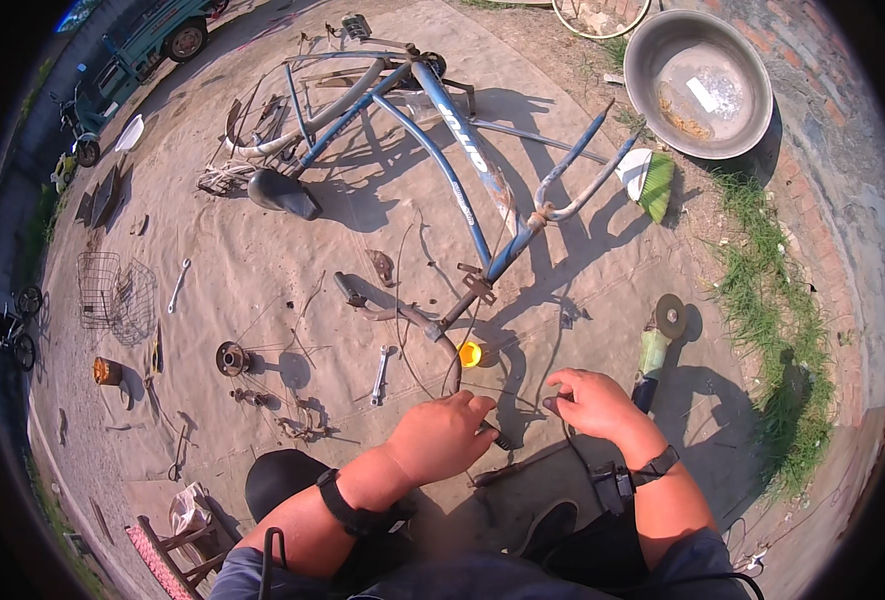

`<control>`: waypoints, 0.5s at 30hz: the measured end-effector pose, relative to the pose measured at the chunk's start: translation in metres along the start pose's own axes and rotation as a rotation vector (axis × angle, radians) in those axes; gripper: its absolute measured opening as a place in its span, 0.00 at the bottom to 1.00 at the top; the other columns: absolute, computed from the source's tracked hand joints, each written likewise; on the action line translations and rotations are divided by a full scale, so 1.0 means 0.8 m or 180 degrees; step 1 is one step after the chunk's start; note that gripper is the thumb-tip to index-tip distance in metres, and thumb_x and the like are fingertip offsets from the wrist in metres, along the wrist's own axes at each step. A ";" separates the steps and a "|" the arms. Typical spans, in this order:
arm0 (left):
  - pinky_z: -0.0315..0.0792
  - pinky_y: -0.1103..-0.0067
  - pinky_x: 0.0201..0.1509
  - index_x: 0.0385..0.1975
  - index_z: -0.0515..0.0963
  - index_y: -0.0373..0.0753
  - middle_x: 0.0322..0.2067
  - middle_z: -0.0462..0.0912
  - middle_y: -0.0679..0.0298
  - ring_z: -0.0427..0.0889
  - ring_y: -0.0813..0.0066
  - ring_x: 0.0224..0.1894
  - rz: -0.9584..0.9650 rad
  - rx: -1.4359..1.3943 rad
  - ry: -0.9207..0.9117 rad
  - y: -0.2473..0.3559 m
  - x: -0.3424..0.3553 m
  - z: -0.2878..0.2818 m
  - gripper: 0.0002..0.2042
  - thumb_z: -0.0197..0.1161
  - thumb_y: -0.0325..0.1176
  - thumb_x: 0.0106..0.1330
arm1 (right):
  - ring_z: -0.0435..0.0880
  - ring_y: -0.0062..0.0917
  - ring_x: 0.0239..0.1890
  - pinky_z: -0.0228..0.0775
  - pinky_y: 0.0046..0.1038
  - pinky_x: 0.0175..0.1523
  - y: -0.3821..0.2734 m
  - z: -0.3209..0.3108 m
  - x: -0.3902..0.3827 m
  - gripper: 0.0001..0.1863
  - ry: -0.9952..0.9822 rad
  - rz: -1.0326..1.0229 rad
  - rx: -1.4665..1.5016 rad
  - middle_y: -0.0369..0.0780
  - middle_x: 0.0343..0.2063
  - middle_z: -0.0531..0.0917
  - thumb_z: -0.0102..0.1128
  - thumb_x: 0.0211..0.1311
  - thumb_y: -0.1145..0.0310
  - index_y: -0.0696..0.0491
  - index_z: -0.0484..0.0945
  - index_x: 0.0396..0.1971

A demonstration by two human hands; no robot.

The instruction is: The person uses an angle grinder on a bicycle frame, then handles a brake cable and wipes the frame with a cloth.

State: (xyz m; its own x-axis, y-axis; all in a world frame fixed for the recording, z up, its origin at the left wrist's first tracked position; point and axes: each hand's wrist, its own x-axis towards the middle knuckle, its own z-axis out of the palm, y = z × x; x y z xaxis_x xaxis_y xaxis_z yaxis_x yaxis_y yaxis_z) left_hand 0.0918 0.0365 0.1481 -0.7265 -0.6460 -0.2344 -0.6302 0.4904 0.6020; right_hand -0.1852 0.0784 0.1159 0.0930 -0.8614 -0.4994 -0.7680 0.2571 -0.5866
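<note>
- The handlebar grip (502, 440), toward the near edge of the ground sheet (262, 240), could slip or swivel, since the left hand (442, 437) seems to hold only that end. The hand reaches in from the lower left, back upward, its fingers curled narrow around the grip.
- A dark cord (574, 450) by the right hand (597, 405) could snag if that hand moves. Its fingers are half curled and bent inward; I cannot tell whether they pinch anything.
- The yellow cup (470, 354), just beside the handlebar (454, 362), could tip if the bar swings.
- The angle grinder (652, 352), toward the sheet's right edge, could be knocked by an outward sweep of the right forearm.
- The blue bicycle frame (457, 130), across the sheet's far half, could roll if the handlebar is pulled hard.
</note>
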 end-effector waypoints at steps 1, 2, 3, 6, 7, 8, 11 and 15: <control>0.81 0.61 0.46 0.55 0.78 0.40 0.42 0.85 0.51 0.86 0.48 0.42 0.0000 0.0002 -0.0001 0.000 0.000 0.000 0.20 0.65 0.45 0.69 | 0.88 0.41 0.44 0.78 0.39 0.49 0.001 0.000 0.000 0.19 0.0001 -0.0001 0.0004 0.43 0.39 0.89 0.63 0.65 0.60 0.51 0.82 0.52; 0.81 0.61 0.46 0.55 0.78 0.39 0.42 0.85 0.51 0.86 0.48 0.42 -0.0003 0.0000 0.0007 0.001 0.000 0.000 0.20 0.65 0.45 0.69 | 0.88 0.41 0.44 0.78 0.39 0.49 0.000 0.000 -0.001 0.19 0.0001 -0.0001 0.0001 0.43 0.39 0.89 0.63 0.65 0.60 0.51 0.82 0.52; 0.81 0.61 0.46 0.55 0.78 0.39 0.42 0.84 0.51 0.86 0.48 0.42 -0.0006 -0.0002 0.0015 0.001 0.000 0.000 0.20 0.65 0.44 0.69 | 0.88 0.41 0.44 0.78 0.39 0.49 -0.001 -0.001 -0.001 0.19 0.0001 0.0000 -0.0002 0.44 0.39 0.89 0.63 0.65 0.60 0.51 0.82 0.52; 0.81 0.61 0.46 0.55 0.78 0.39 0.42 0.84 0.51 0.86 0.48 0.43 -0.0018 -0.0009 0.0022 0.000 0.000 0.000 0.20 0.65 0.44 0.69 | 0.88 0.42 0.44 0.78 0.39 0.49 -0.003 -0.003 -0.001 0.19 0.0003 -0.0002 -0.0004 0.44 0.39 0.89 0.63 0.65 0.60 0.51 0.82 0.52; 0.81 0.61 0.46 0.55 0.78 0.39 0.42 0.84 0.51 0.86 0.48 0.43 -0.0023 -0.0011 0.0021 0.000 0.000 -0.001 0.20 0.65 0.44 0.69 | 0.88 0.42 0.44 0.78 0.40 0.49 -0.003 -0.003 -0.001 0.18 0.0004 -0.0004 -0.0004 0.44 0.39 0.89 0.63 0.65 0.60 0.51 0.82 0.52; 0.81 0.61 0.47 0.55 0.78 0.39 0.43 0.84 0.51 0.86 0.49 0.44 -0.0055 -0.0007 -0.0046 0.000 0.001 -0.002 0.20 0.64 0.45 0.70 | 0.88 0.42 0.44 0.78 0.40 0.49 -0.003 -0.003 -0.002 0.18 0.0004 -0.0005 0.0002 0.44 0.39 0.89 0.63 0.65 0.60 0.51 0.82 0.52; 0.80 0.62 0.51 0.57 0.77 0.38 0.45 0.84 0.51 0.86 0.49 0.47 -0.0124 0.0005 -0.0178 0.003 0.001 -0.005 0.21 0.63 0.45 0.71 | 0.88 0.42 0.44 0.78 0.40 0.49 -0.002 -0.002 -0.002 0.18 0.0004 -0.0006 0.0027 0.44 0.39 0.89 0.62 0.65 0.60 0.52 0.82 0.52; 0.80 0.61 0.51 0.57 0.77 0.38 0.46 0.84 0.50 0.86 0.49 0.47 -0.0147 0.0019 -0.0211 0.004 0.002 -0.006 0.21 0.62 0.45 0.71 | 0.87 0.42 0.44 0.78 0.40 0.49 -0.002 -0.003 -0.002 0.18 -0.0014 0.0024 0.0061 0.44 0.39 0.89 0.62 0.65 0.60 0.51 0.82 0.52</control>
State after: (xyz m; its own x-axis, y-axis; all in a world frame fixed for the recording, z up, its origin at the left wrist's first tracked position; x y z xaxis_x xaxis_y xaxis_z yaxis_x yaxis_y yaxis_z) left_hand 0.0901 0.0340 0.1531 -0.7130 -0.6279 -0.3119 -0.6649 0.4645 0.5849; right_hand -0.1854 0.0781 0.1196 0.0902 -0.8574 -0.5067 -0.7564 0.2720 -0.5949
